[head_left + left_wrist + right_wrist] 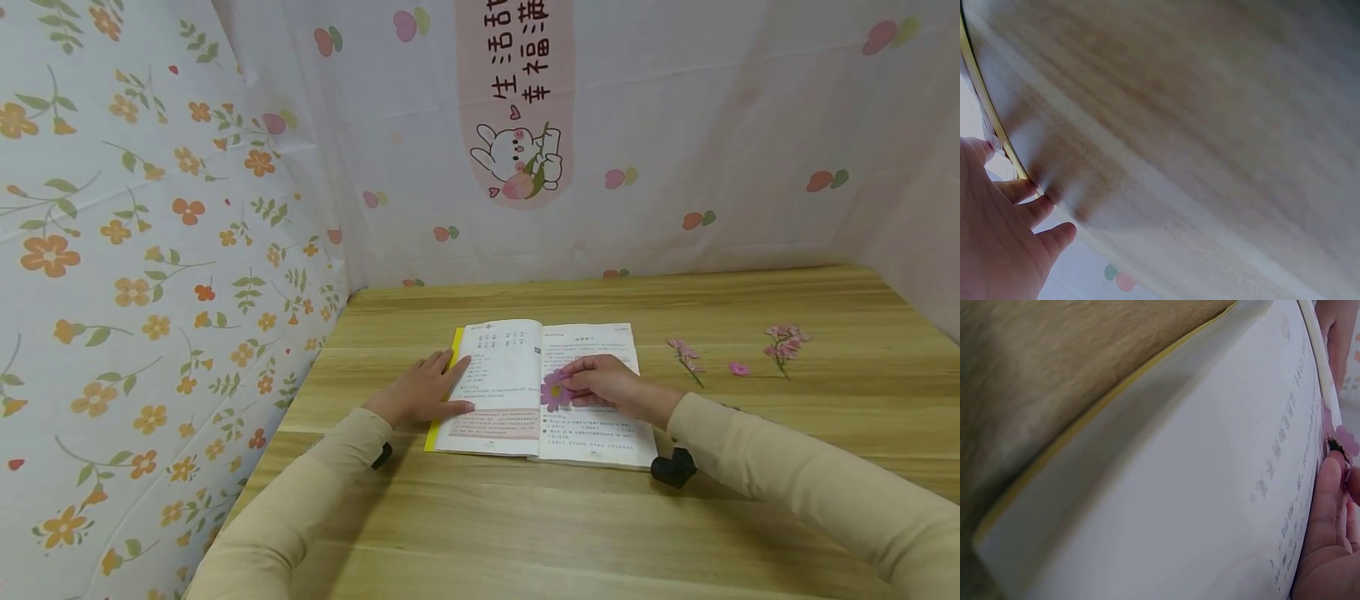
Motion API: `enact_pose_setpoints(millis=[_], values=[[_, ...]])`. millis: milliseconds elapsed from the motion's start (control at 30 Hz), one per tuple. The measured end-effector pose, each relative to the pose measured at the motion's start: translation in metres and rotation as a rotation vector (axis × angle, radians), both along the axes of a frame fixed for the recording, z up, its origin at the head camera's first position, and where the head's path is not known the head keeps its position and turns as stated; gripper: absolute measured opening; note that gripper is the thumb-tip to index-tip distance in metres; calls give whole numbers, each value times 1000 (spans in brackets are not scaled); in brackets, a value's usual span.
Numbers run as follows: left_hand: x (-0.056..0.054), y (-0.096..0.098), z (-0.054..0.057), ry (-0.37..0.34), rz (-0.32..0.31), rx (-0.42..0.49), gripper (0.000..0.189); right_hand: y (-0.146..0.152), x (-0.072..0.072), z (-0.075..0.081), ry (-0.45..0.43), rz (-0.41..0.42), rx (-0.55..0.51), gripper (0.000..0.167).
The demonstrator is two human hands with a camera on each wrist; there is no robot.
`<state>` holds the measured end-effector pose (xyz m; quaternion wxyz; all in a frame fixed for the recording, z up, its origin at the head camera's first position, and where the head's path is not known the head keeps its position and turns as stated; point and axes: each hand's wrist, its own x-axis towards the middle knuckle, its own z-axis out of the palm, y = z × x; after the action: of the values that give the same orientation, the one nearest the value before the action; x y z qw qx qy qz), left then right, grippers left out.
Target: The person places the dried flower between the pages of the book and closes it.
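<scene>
A hand pinches a pink cosmos flower over an open book.
The book (491, 429) lies in the middle of the frame on the wooden tabletop (465, 533), with a yellow edge on its left side. The right hand (611, 387) holds the pink cosmos flower (556, 390) between its thumb and fingers — the flower is over the right page, close to the middle fold. I can't tell if it touches the paper. The left hand (423, 393) is spread out and grips nothing; it rests on the book's left edge. On the right of the frame lie two pink flower sprigs (686, 357) — a small pink blossom (738, 368) sits between them. A white cloth with a bunny (517, 157) hangs at the top.
</scene>
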<state>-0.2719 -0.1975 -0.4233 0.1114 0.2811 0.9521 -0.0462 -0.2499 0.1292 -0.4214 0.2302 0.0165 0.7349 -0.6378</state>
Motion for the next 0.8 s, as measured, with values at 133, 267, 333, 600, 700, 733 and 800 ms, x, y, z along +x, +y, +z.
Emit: enact_pose_setpoints(millis=[133, 267, 333, 600, 700, 733, 800], values=[[0, 1, 0, 2, 1, -5, 90, -1, 1, 1, 0, 5, 4, 24], [1, 1, 0, 4, 4, -9, 90, 0, 0, 3, -12, 0, 3, 24], [1, 1, 0, 3, 7, -8, 90, 1, -1, 3, -17, -3, 1, 24], [0, 1, -1, -3, 2, -5, 90, 6, 3, 8, 52, 50, 44, 27], [0, 1, 0, -4, 2, -2, 90, 6, 5, 14, 87, 84, 98, 29], [1, 1, 0, -4, 2, 0, 90, 7, 5, 16, 97, 95, 118, 30], [1, 1, 1, -5, -1, 5, 90, 8, 5, 20, 119, 110, 144, 33]])
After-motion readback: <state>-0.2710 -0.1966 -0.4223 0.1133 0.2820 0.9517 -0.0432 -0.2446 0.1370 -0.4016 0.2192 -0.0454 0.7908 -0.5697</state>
